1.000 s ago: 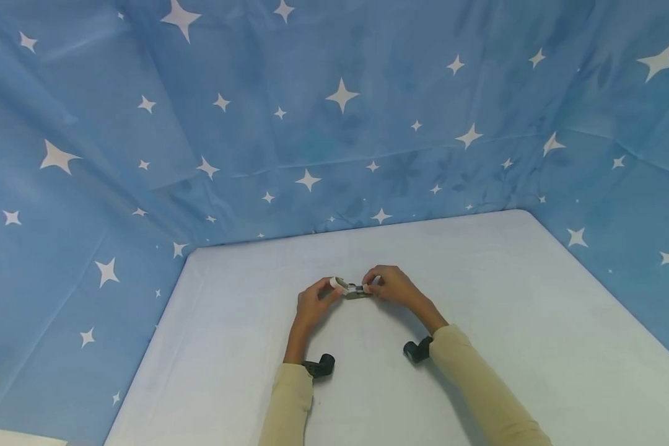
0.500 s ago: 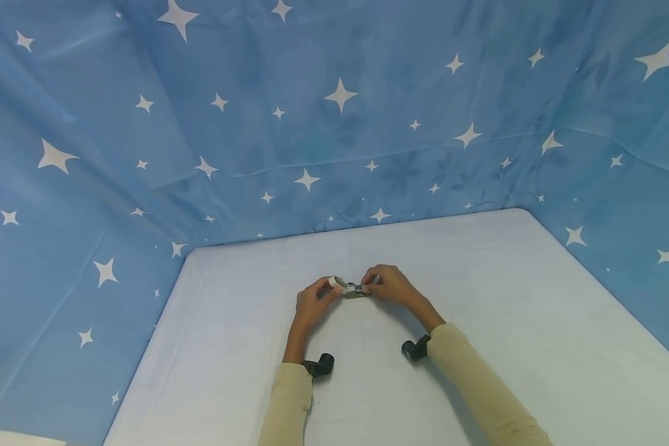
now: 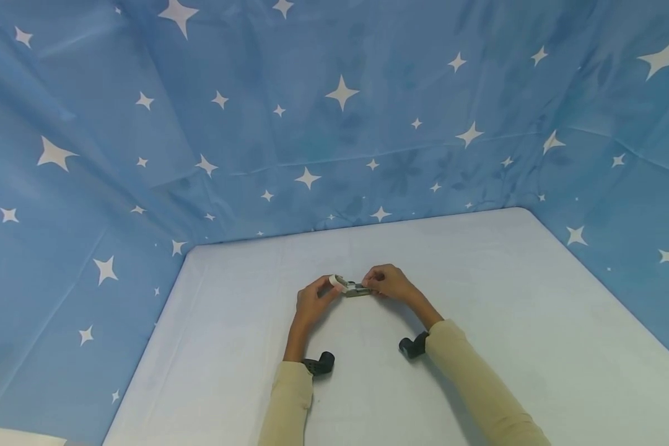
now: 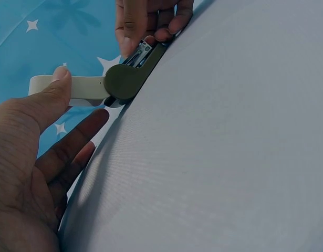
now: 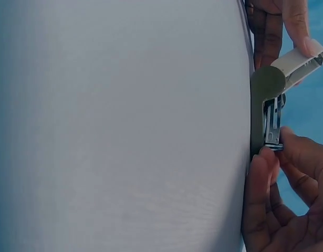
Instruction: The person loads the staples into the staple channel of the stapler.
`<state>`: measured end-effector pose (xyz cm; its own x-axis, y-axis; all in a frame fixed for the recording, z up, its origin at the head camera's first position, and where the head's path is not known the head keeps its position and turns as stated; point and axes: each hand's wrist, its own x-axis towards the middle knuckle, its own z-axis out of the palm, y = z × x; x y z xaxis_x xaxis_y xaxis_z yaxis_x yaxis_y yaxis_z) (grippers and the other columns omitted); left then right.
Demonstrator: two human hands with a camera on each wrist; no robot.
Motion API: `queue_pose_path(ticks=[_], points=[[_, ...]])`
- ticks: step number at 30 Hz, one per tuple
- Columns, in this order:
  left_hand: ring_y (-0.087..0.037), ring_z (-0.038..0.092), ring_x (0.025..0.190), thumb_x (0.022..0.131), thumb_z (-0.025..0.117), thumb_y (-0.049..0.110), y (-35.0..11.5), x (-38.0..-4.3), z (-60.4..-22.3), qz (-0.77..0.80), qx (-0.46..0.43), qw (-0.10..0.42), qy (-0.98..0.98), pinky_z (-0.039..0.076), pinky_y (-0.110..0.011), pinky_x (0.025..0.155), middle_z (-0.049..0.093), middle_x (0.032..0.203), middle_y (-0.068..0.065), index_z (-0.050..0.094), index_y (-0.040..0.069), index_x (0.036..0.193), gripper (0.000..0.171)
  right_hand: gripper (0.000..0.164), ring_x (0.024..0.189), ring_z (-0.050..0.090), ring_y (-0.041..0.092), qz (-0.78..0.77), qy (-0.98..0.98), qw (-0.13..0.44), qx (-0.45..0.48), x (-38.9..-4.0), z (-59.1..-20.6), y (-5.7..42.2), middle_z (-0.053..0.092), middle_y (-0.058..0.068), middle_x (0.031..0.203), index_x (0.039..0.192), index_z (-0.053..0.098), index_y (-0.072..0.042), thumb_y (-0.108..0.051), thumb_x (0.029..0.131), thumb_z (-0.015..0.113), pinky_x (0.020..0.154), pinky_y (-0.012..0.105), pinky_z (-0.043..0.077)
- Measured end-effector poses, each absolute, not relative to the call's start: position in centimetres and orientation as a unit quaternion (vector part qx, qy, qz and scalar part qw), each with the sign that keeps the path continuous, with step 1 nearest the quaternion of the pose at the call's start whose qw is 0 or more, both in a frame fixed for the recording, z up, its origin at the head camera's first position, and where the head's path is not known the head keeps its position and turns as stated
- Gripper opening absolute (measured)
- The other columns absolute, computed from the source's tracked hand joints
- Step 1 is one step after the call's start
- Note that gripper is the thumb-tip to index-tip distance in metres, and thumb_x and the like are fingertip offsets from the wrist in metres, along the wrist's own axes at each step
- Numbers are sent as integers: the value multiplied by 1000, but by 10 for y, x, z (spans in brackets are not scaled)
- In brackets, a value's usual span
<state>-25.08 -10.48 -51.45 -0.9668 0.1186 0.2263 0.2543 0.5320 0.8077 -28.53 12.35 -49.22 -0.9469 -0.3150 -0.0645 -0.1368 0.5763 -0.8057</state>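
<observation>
Through the feeds I have the left hand (image 3: 311, 302) pinching the white lid (image 4: 87, 90) of a small stapler, thumb on one face; its lower fingers are spread loose below the lid. The right hand (image 3: 391, 282) is drawn in tight, thumb and fingertips pinching the far end of the metal channel (image 5: 273, 121). I see the stapler (image 4: 121, 84) directly between both hands, its green base low along the table, its lid angled up on the left hand's side. Just behind each hand I make out a dark wrist camera (image 3: 322, 363) at the cuff of a beige sleeve (image 3: 287, 402). The white table (image 3: 228, 347) spreads all around the hands, and well beyond them hangs a blue curtain (image 3: 245, 136) with white stars.
</observation>
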Motion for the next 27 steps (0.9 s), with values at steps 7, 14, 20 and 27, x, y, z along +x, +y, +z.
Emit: queue_pose_path(ticks=[7, 14, 20, 27], points=[[-26, 61, 122, 91, 68, 41, -105, -253, -515, -468, -108, 76, -874, 46, -49, 104, 71, 121, -5, 70, 17, 118, 37, 13, 60, 57, 11, -427, 893, 99, -100, -286, -489, 117, 64, 3, 76, 93, 70, -6, -19, 91, 68, 55, 23, 48], [-26, 62, 122, 90, 68, 41, -105, -253, -516, -469, -109, 78, -873, 46, -48, 104, 71, 121, -5, 70, 16, 118, 37, 11, 61, 55, 11, -426, 894, 102, -94, -284, -489, 117, 62, 2, 74, 94, 70, -6, -13, 91, 63, 55, 22, 47], [-26, 61, 123, 90, 68, 42, -104, -252, -516, -469, -103, 74, -874, 45, -48, 105, 70, 122, -5, 69, 17, 119, 38, 12, 61, 53, 12, -419, 897, 106, -93, -283, -488, 116, 60, 2, 72, 95, 70, -6, -15, 92, 62, 55, 22, 45], [-26, 61, 122, 90, 68, 40, -104, -253, -517, -464, -100, 76, -877, 45, -48, 105, 71, 121, -5, 69, 16, 118, 37, 12, 63, 53, 12, -426, 893, 112, -90, -283, -489, 116, 60, 2, 74, 96, 70, -6, -15, 92, 62, 56, 23, 45]])
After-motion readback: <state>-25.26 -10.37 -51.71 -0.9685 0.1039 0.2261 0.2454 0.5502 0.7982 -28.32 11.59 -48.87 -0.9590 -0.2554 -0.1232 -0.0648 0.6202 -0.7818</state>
